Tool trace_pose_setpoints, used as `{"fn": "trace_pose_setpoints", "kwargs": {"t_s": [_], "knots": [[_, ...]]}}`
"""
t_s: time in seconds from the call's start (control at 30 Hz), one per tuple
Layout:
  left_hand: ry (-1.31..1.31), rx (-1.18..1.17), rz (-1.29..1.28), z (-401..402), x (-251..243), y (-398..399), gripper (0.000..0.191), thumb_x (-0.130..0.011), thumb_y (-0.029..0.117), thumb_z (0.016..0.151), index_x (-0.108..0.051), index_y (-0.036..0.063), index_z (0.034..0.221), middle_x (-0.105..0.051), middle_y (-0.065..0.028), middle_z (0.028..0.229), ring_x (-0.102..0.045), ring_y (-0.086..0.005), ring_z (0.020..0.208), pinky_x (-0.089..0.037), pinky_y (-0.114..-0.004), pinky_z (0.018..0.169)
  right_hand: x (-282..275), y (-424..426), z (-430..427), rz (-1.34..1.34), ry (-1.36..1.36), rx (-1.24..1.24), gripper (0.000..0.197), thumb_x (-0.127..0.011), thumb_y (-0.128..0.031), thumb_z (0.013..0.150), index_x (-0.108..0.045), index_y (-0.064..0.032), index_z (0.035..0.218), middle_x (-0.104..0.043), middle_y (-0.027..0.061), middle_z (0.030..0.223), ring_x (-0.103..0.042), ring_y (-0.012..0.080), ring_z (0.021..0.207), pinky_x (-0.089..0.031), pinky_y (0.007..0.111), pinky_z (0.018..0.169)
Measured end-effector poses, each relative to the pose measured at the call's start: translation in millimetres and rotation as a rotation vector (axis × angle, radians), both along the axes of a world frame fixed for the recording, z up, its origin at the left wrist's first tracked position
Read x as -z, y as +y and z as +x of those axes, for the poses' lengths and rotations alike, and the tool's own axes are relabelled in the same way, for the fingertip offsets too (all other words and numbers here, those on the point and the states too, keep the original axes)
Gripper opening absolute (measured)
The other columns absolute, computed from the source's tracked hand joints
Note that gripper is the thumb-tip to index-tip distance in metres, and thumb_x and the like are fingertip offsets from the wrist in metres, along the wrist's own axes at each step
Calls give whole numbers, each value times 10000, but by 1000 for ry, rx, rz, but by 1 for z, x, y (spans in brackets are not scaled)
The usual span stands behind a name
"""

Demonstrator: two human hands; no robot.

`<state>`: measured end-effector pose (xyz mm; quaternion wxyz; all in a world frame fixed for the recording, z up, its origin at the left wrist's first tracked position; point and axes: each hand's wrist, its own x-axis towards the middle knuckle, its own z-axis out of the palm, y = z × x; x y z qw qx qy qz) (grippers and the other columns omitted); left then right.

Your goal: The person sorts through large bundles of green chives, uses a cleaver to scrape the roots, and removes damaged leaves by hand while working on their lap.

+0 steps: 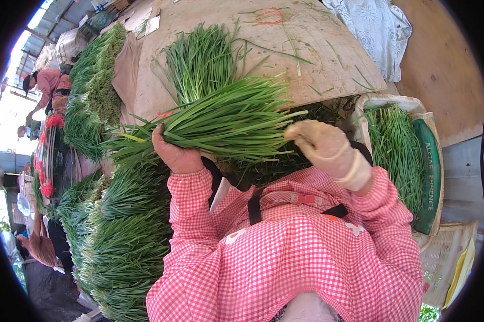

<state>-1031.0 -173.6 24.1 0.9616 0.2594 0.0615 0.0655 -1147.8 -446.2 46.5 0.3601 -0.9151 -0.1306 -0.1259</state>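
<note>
My bare left hand grips a loose bunch of long green garlic chives, held sideways above my lap. The leaf tips spread left past my thumb, and the cut ends point right. Close to those ends is my right hand, in a pale, stained glove. Its fingers are bent and a little blurred, so whether they pinch a leaf cannot be told. Behind the held bunch, another pile of garlic chives lies on the wooden board. A bit of red tie shows by my left thumb.
Stacked chive bundles stand at my left, with more greens beyond. A white crate of chives and a green sack are at my right. Red ties and a patterned cloth lie farther back. Other people work at far left.
</note>
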Motion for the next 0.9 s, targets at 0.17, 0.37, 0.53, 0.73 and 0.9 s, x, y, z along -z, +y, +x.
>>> {"fn": "trace_pose_setpoints", "kwargs": {"t_s": [0.17,0.37,0.53,0.73,0.9], "knots": [[13,11,54,-12,-10,-19,235,-435,192,823,-542,50,977,-581,-71,930,-561,-215,859,-467,-350,786,-5,36,27,-15,151,61,319,-538,-344,812,-593,-31,788,-600,167,738,-584,336,724,-444,422,640],[-17,62,26,-16,-13,-24,256,-448,211,811,-544,49,985,-587,-70,938,-564,-219,860,-464,-371,792,13,60,37,240,181,58,216,-637,-220,767,-566,-26,702,-549,78,621,-524,210,556,-415,309,528],[-32,95,1,-16,-9,-22,278,-466,191,790,-536,8,987,-591,-119,933,-569,-247,866,-458,-380,825,9,39,35,1329,801,-410,177,-580,-211,839,-568,-44,780,-502,-41,593,-373,25,466,-286,175,440],[-44,85,-36,-6,2,-9,309,-463,187,777,-533,-5,1009,-589,-132,964,-566,-263,886,-450,-404,837,-18,-20,-10,1594,449,-752,275,-600,-321,815,-545,-52,829,-504,-1,718,-366,54,411,-283,188,390],[-16,100,-40,-1,0,2,375,-467,195,775,-500,5,1097,-579,-150,1010,-547,-298,943,-421,-437,881,-19,-94,-33,1071,537,-136,170,-574,-103,767,-585,-13,910,-539,55,704,-475,132,537,-357,234,484]]}}
